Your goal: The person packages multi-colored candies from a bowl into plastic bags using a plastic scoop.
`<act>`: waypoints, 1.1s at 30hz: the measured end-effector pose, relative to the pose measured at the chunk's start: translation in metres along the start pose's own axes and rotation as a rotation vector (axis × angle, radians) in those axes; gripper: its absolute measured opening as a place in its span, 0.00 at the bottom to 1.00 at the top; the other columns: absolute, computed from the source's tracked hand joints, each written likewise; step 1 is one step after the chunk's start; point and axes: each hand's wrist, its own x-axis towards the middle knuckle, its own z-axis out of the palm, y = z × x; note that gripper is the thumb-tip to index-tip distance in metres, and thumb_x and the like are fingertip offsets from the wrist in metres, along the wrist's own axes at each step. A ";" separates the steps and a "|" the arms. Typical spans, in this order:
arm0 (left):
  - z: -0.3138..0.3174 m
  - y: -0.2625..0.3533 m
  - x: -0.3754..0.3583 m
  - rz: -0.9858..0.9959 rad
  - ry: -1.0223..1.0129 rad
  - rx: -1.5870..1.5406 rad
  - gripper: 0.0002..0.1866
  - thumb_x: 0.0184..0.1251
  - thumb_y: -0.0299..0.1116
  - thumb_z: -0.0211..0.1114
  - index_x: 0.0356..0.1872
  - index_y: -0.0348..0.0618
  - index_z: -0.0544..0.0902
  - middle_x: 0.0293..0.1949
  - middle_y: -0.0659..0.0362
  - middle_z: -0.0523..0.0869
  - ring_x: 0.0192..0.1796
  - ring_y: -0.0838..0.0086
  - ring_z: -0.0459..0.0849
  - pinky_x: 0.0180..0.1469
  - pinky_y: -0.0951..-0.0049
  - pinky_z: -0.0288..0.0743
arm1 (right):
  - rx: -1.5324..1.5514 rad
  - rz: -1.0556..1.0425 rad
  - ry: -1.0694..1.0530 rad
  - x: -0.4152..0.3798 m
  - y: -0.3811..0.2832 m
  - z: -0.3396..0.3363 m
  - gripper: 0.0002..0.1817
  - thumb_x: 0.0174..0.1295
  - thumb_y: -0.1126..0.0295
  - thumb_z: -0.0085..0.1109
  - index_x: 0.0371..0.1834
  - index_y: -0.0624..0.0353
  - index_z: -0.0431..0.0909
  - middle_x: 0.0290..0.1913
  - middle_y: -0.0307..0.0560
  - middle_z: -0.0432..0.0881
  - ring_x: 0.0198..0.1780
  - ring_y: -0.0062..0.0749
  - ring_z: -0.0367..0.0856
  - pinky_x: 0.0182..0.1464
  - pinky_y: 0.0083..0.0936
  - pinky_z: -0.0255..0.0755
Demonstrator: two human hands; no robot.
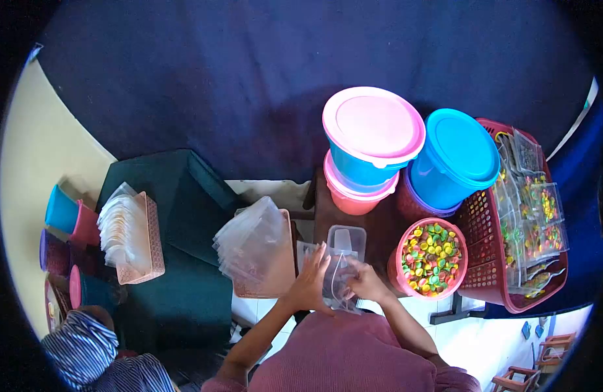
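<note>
A clear plastic bag (336, 281) is between my two hands, low in front of my body. My left hand (308, 282) lies along the bag's left side, its fingers stretched upward and its thumb apart from them. On the other side, my right hand (368, 283) is closed with its fingers bent at the bag's right edge, pinching it. Just beyond the hands lies a clear plastic container (347, 242) with a paler strip inside. To the right of my right hand stands a pink tub (394, 269) full of colourful wrapped candies (433, 255).
A basket (288, 251) of flat clear bags (255, 238) stands left of my hands; another stack of bags (123, 228) sits farther left. Lidded buckets (373, 124) rise at the back. A red basket (481, 255) holds filled packets at right. Another person's striped sleeve (82, 346) shows lower left.
</note>
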 end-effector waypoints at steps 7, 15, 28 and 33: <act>0.037 -0.006 0.002 0.032 0.210 0.039 0.65 0.17 0.55 0.76 0.63 0.50 0.45 0.64 0.42 0.44 0.66 0.45 0.45 0.61 0.40 0.40 | -0.083 -0.028 -0.170 0.002 -0.001 -0.022 0.28 0.52 0.81 0.41 0.60 0.54 0.59 0.37 0.52 0.77 0.28 0.30 0.81 0.27 0.23 0.76; 0.036 0.016 -0.019 0.001 0.415 0.092 0.58 0.24 0.46 0.77 0.62 0.46 0.51 0.56 0.45 0.61 0.60 0.48 0.59 0.57 0.42 0.52 | -0.291 -0.061 -0.209 -0.001 -0.011 -0.017 0.24 0.48 0.80 0.46 0.53 0.63 0.64 0.38 0.50 0.78 0.35 0.31 0.80 0.37 0.27 0.74; 0.024 0.046 -0.092 -0.204 0.505 0.212 0.56 0.17 0.46 0.79 0.57 0.39 0.62 0.47 0.44 0.66 0.49 0.51 0.68 0.48 0.56 0.67 | -0.634 -0.491 -0.060 -0.059 -0.042 0.038 0.10 0.44 0.74 0.59 0.31 0.61 0.70 0.32 0.52 0.73 0.41 0.48 0.74 0.45 0.36 0.66; 0.045 0.049 -0.123 -0.169 0.330 0.201 0.62 0.17 0.48 0.79 0.62 0.47 0.52 0.55 0.44 0.61 0.56 0.50 0.62 0.54 0.52 0.59 | -0.700 -0.358 -0.609 -0.071 0.002 0.066 0.14 0.49 0.69 0.57 0.39 0.59 0.72 0.38 0.54 0.72 0.43 0.47 0.74 0.50 0.37 0.64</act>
